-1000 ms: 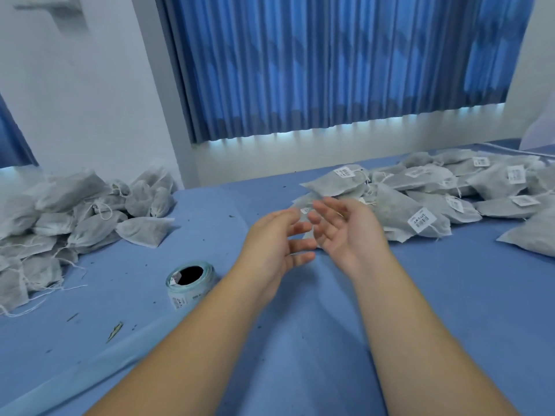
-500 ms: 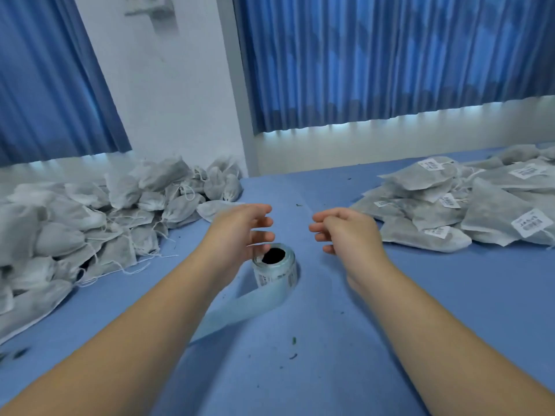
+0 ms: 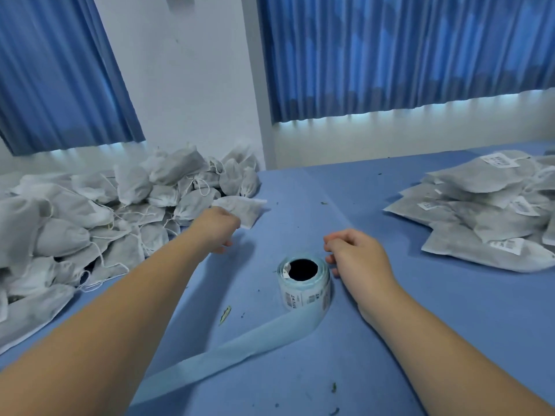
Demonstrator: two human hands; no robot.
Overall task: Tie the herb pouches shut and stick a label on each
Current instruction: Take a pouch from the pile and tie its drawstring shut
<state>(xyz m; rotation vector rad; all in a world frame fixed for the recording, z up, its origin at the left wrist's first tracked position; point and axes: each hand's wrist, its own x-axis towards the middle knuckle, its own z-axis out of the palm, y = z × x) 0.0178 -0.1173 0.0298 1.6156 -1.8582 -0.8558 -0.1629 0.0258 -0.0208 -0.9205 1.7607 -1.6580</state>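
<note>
A pile of white unlabelled herb pouches [image 3: 90,211] with loose strings lies at the left of the blue table [image 3: 390,340]. One flat herb pouch [image 3: 247,210] sits at the pile's right edge; my left hand [image 3: 216,225] reaches over its near corner with fingers curled onto it. A stack of labelled pouches [image 3: 486,214] lies at the right. The label roll [image 3: 304,283] stands in the middle, its backing strip [image 3: 228,355] trailing toward me. My right hand [image 3: 357,256] hovers just right of the roll, fingers loosely curled, holding nothing.
Blue curtains [image 3: 390,55] and a white wall [image 3: 186,70] rise behind the table. Small herb crumbs [image 3: 225,315] are scattered over the cloth around the roll and near the front edge.
My view has swung left. My left hand has stretched out from above the roll to the pouch at the pile's edge. My right hand has dropped beside the roll.
</note>
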